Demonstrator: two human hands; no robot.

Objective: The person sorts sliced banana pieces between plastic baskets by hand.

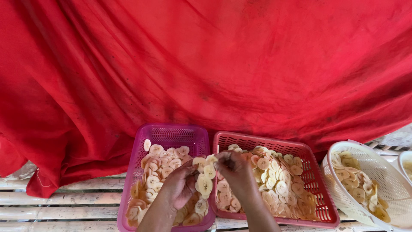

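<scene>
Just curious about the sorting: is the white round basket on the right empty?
No, the white round basket holds a layer of pale yellow banana slices along its bottom.

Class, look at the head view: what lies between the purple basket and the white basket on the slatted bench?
A red basket of pale banana slices sits between the purple basket and white basket, in the head view.

No packages, labels, signs or screens show anywhere in this view. Nothing here carries a wrapper, a sticker or a display of any kind.
</scene>
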